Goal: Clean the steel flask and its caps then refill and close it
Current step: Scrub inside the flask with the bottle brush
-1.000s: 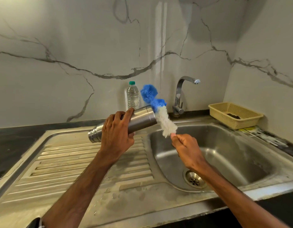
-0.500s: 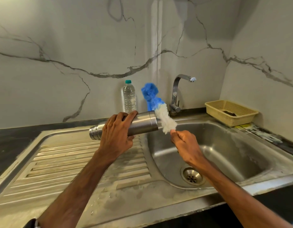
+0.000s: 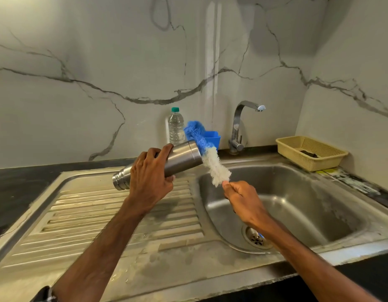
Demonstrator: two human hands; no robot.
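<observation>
Farther from one steel flask [image 3: 182,159] now, right hand [image 3: 243,198] tight on one brush [image 3: 215,166]; left hand [image 3: 149,173] tight around it

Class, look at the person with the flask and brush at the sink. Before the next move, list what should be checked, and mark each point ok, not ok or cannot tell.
1. Left hand grips the steel flask round its body: ok.
2. Right hand holds the brush just below the bristles: ok.
3. Bristles touch the flask's wide end: ok.
4. Brush is held over the sink basin, so drips fall inside: ok.
5. Water runs from the tap for rinsing: not ok, no stream shows.
6. Inside of the flask is clean: cannot tell, its mouth points away.
</observation>
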